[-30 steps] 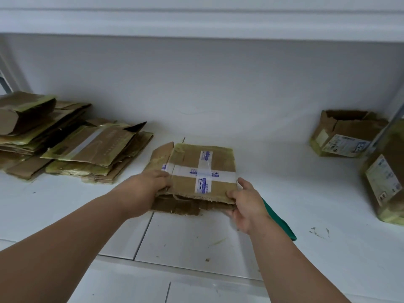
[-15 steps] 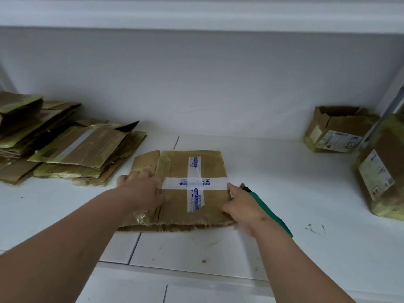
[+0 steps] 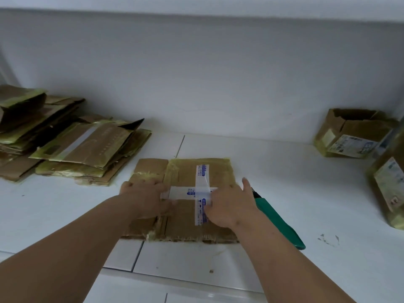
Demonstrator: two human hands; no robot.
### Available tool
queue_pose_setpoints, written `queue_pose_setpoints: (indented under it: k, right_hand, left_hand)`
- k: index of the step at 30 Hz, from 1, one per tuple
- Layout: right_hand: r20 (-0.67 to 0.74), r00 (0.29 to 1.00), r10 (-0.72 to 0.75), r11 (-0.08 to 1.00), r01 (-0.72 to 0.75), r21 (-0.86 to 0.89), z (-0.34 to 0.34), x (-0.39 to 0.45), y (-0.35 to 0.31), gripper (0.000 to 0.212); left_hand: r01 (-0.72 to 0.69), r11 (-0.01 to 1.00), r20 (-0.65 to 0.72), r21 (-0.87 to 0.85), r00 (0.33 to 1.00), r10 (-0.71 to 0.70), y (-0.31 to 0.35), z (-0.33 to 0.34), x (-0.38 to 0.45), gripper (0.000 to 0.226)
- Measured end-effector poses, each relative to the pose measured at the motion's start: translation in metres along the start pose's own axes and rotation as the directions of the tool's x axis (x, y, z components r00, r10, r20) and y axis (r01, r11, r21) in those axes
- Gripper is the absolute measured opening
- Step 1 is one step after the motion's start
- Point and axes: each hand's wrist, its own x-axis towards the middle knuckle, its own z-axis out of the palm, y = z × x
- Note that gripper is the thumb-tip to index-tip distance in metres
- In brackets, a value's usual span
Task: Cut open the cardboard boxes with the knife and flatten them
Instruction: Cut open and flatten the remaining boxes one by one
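Box: a flattened cardboard box point(image 3: 218, 171) lies flat on the white tiled counter point(image 3: 284, 171), near its middle, with a cross of white tape point(image 3: 202, 178) printed in blue on its upper face.
Left hand: the left hand point(image 3: 143, 196) lies palm down on the box's left part, fingers straight and spread a little, pressing the cardboard against the counter.
Right hand: the right hand point(image 3: 227, 204) lies palm down on the box's right part, over the tape cross, fingers straight, thumb stuck out toward the right edge; it grips nothing.
Knife: a green-handled knife point(image 3: 276, 220) lies on the counter just beside the box's right edge, close to the right wrist, its dark tip pointing away from the person; neither hand touches it.
Stack: a pile of flattened boxes point(image 3: 83, 149) sits at the far left, against the wall.
Uncut boxes: an open box point(image 3: 352, 133) stands at the far right by the wall; a second box point(image 3: 391, 191) with a label stands nearer, at the right edge, partly cut off.
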Motion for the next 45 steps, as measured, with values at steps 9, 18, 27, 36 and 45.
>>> queue_pose_setpoints:
  k: [9,18,27,36,45]
  right_hand:
    - [-0.060,0.997,-0.039,0.997,0.043,0.063,0.011,0.023,-0.015,0.066]
    - [-0.030,0.998,-0.058,0.993,0.061,0.100,0.011,0.055,-0.014,0.075]
    - [0.017,0.998,0.063,0.991,-0.064,0.119,0.026,0.069,0.004,0.090]
    - [-0.013,0.991,0.134,0.986,-0.132,0.107,0.025,0.060,-0.011,0.082]
    - [0.004,0.999,0.046,0.988,-0.046,0.144,0.027,0.027,-0.047,0.075]
  left_hand:
    - [-0.068,0.993,-0.047,-0.094,0.997,0.064,-0.002,0.026,0.009,0.078]
    - [-0.081,0.994,-0.111,-0.068,0.991,0.073,-0.002,0.008,0.033,0.078]
    - [-0.054,0.986,-0.016,-0.160,0.999,0.052,-0.018,0.031,0.051,0.086]
    - [-0.083,0.994,-0.065,-0.065,0.995,0.079,0.001,0.013,0.028,0.080]
    - [-0.141,0.985,-0.047,-0.102,0.990,0.137,-0.018,0.041,0.000,0.110]
